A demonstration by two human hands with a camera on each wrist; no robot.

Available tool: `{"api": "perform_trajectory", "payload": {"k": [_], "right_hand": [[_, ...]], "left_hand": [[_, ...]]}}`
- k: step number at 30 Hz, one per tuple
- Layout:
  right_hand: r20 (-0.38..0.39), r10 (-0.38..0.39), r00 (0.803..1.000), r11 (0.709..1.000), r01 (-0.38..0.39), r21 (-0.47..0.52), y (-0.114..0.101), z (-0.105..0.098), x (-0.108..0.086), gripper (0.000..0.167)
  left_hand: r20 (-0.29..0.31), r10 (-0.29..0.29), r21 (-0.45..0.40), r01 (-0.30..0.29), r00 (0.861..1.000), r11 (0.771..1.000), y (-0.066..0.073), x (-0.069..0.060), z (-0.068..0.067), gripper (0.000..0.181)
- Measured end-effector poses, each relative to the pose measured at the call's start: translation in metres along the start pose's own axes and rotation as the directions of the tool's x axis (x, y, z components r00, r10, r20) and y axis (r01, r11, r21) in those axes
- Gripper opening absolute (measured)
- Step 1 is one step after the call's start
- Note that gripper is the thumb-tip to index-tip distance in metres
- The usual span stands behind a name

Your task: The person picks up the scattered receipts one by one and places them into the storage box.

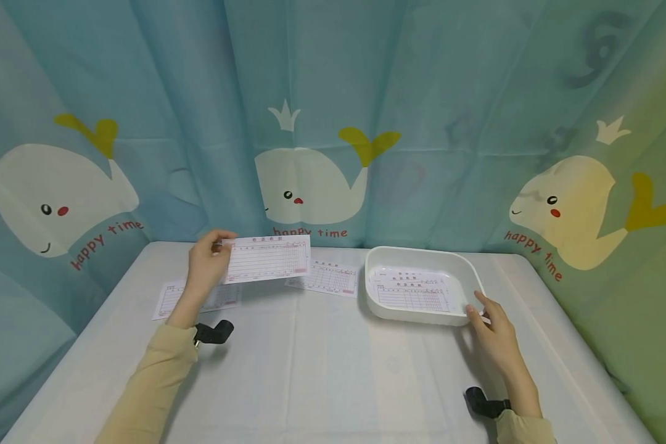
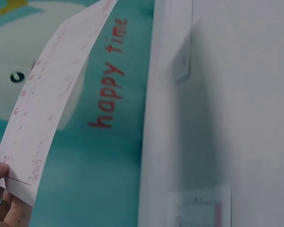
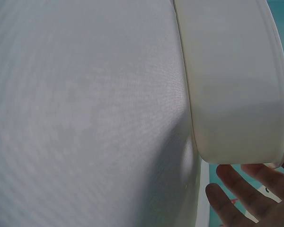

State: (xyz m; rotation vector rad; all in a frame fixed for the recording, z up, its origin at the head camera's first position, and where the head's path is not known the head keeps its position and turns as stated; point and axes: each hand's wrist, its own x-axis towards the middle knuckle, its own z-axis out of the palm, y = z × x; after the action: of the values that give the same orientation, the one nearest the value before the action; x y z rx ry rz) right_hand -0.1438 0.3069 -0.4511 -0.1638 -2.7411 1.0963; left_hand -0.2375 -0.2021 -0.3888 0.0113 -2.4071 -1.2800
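My left hand [image 1: 206, 262] pinches the left end of a printed paper form [image 1: 267, 259], held raised above the table. In the left wrist view the form [image 2: 47, 94] hangs tilted from thumb and fingers. A second form [image 1: 333, 280] lies behind it on the table, partly covered. Another form [image 1: 169, 297] lies under the left wrist. On the right, my right hand [image 1: 496, 336] grips the near right corner of a white plastic tray [image 1: 411, 316], thumb over the rim. Several overlapping forms [image 1: 413, 297] lie in the tray. The right wrist view shows fingers against the tray's outer wall [image 3: 241, 94].
A white cloth-covered table [image 1: 322, 382] spans the space below the hands. Behind it hangs a blue-green curtain [image 1: 322, 74] printed with whales. Black wrist mounts [image 1: 215, 332] sit on both forearms.
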Motion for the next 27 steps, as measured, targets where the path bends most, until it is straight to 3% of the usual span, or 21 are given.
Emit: {"api": "perform_trajectory", "payload": {"k": [5, 10, 16, 27], "right_hand": [[0.005, 0.000, 1.000, 1.000, 0.000, -0.002, -0.002, 0.000, -0.001, 0.059], [0.002, -0.003, 1.000, 1.000, 0.003, -0.003, 0.000, 0.000, -0.001, 0.059], [-0.003, -0.010, 1.000, 1.000, 0.010, -0.009, 0.001, -0.001, -0.001, 0.059], [-0.004, -0.011, 1.000, 1.000, 0.011, -0.004, 0.000, 0.000, 0.000, 0.058]], "left_hand": [[0.014, -0.001, -0.039, 0.001, 1.000, 0.999, 0.012, -0.008, 0.008, 0.025], [0.068, -0.008, -0.082, 0.014, 0.998, 0.997, 0.024, -0.018, 0.025, 0.024], [0.125, -0.019, -0.138, 0.036, 0.992, 0.990, 0.039, -0.030, 0.056, 0.023], [0.184, 0.077, -0.279, -0.023, 0.980, 0.960, 0.071, -0.046, 0.122, 0.022]]}}
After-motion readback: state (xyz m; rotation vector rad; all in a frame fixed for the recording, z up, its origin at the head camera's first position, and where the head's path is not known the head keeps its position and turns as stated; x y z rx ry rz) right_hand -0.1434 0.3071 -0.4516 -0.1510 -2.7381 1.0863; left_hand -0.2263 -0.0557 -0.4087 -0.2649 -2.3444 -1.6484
